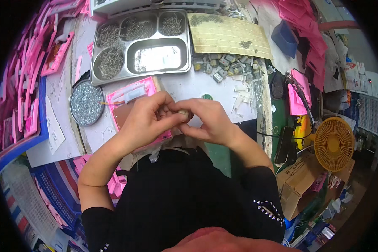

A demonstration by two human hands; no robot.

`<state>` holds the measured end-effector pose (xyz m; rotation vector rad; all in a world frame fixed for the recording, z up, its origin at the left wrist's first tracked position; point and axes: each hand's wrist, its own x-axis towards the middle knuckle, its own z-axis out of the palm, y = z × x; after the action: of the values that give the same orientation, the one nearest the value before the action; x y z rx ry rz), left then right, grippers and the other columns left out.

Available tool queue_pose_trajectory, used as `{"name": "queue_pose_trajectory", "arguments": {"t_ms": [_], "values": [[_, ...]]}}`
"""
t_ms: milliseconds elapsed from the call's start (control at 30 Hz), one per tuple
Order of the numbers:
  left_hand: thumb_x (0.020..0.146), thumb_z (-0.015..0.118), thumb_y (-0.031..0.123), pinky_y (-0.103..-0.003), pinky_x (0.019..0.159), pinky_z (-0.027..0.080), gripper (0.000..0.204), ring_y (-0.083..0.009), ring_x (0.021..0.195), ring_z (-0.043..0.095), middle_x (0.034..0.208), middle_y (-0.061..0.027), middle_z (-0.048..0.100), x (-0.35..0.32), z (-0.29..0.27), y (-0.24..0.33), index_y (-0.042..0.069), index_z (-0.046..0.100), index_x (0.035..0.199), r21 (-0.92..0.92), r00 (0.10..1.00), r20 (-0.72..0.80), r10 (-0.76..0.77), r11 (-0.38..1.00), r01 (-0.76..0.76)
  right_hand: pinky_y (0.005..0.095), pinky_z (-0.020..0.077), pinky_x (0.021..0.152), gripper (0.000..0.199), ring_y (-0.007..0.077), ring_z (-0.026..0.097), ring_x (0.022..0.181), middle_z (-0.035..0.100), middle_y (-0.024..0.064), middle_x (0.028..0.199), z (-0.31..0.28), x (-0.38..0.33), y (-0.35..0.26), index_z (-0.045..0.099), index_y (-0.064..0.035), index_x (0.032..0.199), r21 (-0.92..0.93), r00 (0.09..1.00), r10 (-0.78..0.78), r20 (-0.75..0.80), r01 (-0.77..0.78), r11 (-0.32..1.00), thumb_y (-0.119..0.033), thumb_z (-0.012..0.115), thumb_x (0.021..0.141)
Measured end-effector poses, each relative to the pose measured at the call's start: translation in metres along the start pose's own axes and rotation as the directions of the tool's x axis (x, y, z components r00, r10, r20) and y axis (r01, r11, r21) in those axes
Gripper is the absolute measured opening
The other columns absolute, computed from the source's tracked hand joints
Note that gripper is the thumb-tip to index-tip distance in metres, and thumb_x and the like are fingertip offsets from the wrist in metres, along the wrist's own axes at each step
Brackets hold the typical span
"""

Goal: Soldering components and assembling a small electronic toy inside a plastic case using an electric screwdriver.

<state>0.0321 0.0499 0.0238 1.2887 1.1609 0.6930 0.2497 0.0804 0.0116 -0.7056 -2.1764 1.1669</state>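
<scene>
My left hand [148,119] and my right hand [210,119] meet over the near part of the table. Their fingers are curled and pinched together around a small pale piece, mostly hidden, whose kind I cannot make out. Partly beneath my left hand lies a pink plastic housing [111,98] with a brown panel [121,113] and a white part [134,93]. A small round green piece [206,97] lies just beyond my right hand.
A metal tray [155,77] holds small metal parts in several compartments. Left of the housing stands a round container of silvery bits [87,103]. Small grey blocks [222,67] lie below a yellowish board [229,33]. Pink housings [25,84] pile at left; a yellow fan [333,144] stands right.
</scene>
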Motion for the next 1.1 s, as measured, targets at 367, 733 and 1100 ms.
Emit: {"name": "queue_pose_trajectory", "arguments": {"t_ms": [367,733,1100], "values": [[0.090,0.072,0.017,-0.028,0.061,0.045,0.019,-0.0124,0.065,0.056,0.076,-0.0074,0.063,0.167,0.003,0.048,-0.001,0.068,0.090,0.596,0.817,0.042,0.576,0.642,-0.483,0.0255,0.0507,0.067,0.044,0.0096,0.065,0.070,0.070,0.0067,0.079,-0.031,-0.060,0.025,0.058,-0.0022,0.128,0.496,0.854,0.468,-0.227,-0.312,0.810,0.000,0.073,0.088],[0.082,0.070,0.021,-0.045,0.077,0.054,0.016,-0.0337,0.081,0.069,0.086,-0.0127,0.071,0.257,0.063,0.028,0.008,0.077,0.089,0.812,0.815,0.114,0.568,0.419,-0.406,0.0220,0.0489,0.072,0.052,0.0073,0.063,0.076,0.069,0.0043,0.081,-0.035,-0.082,0.040,0.057,0.0012,0.137,0.455,0.860,0.424,-0.284,-0.268,0.849,0.004,0.071,0.088],[0.079,0.070,0.023,-0.045,0.079,0.049,0.016,-0.0338,0.078,0.067,0.079,-0.0139,0.068,0.251,0.077,0.019,0.008,0.076,0.078,0.829,0.724,0.007,0.690,0.401,-0.390,0.0244,0.0479,0.062,0.036,0.0085,0.058,0.062,0.064,0.0035,0.071,-0.051,-0.070,0.052,0.064,-0.0031,0.121,0.146,0.846,0.390,-0.363,-0.362,0.921,-0.001,0.071,0.086]]}}
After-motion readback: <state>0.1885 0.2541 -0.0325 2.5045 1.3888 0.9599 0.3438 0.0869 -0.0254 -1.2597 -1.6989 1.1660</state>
